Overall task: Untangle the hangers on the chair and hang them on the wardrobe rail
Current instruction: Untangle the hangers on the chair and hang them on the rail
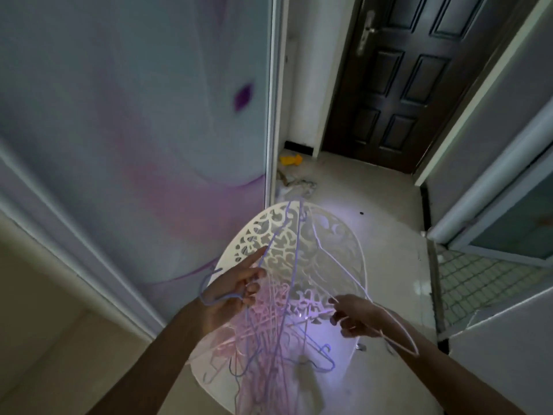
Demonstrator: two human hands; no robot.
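We cannot count the hangers (269, 339): the pink and purple wires overlap in one blurred tangle, and its lower end runs off the bottom edge. The chair (344, 265) seat is mostly covered by them; its legs are out of sight. Both forearms are cut by the bottom edge. The small yellow object (290, 160) on the floor is too blurred to identify.

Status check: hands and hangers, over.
Left hand gripping a purple hanger, right hand gripping a white hanger. Pink and purple tangle on the white chair. Both held hangers run into it.
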